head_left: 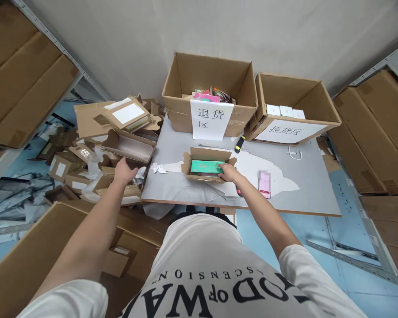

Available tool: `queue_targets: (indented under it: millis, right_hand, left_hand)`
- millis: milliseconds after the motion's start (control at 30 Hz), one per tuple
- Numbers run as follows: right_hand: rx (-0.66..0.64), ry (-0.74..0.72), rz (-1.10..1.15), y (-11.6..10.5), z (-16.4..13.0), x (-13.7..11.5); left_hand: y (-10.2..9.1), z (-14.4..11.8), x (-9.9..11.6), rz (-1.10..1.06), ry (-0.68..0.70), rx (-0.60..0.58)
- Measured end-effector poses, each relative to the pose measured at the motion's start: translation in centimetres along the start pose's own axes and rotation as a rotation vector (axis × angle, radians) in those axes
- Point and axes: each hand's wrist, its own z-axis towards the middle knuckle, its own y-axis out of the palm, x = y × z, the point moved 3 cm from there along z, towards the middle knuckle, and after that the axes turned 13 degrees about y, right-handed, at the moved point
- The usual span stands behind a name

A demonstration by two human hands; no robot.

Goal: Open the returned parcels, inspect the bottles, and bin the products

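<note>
- Left hand (124,171) open, grasping nothing, just off grey surface (305,190) edge beside long open brown cardboard box (129,145).
- Small open brown cardboard box (207,165) mid-surface, green rectangular packet (206,167) inside.
- Right hand (228,173) fingers on green packet, grip unclear.

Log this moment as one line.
left hand: open above cardboard pile | right hand: on green box in open carton | table

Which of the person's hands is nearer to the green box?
Right. The right hand touches the green box inside the small open carton; the left hand is well off to its left, at the cardboard pile.
</note>
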Motion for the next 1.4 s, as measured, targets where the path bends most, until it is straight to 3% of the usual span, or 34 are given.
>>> queue_targets:
  millis: [133, 300, 433, 600, 733, 967, 1233, 1400]
  right_hand:
    - [-0.023, 0.014, -0.136, -1.1, 1.1, -0.1]
    - [-0.070, -0.068, -0.219, -1.4, 2.3, -2.1]
    - [-0.079, -0.162, -0.239, -1.3, 3.4, -5.0]
    - [-0.004, -0.370, -0.290, 0.1, 4.8, -8.3]
    - [0.030, -0.463, -0.293, 1.9, 5.7, -10.2]
    - [0.044, -0.344, -0.317, 3.0, 6.4, -11.2]
    - [0.026, -0.274, -0.407, 3.9, 6.8, -12.0]
    - [0.044, -0.308, -0.397, 2.9, 6.2, -11.7]
  left_hand:
    - [0.9, -0.1, 7.2, 0.075, 0.420, -0.033]
    - [3.8, -2.8, 17.0, -0.005, 0.906, -0.243]
    - [6.4, -5.7, 20.8, 0.150, 1.142, -0.467]
    - [8.6, -6.9, 20.6, 0.367, 1.195, -0.565]
    - [9.7, -6.9, 19.5, 0.407, 1.188, -0.539]
    - [10.1, -6.6, 18.7, 0.321, 1.151, -0.452]
    - [10.5, -6.8, 18.2, 0.295, 1.106, -0.436]
    - [10.3, -7.1, 18.2, 0.265, 1.072, -0.425]
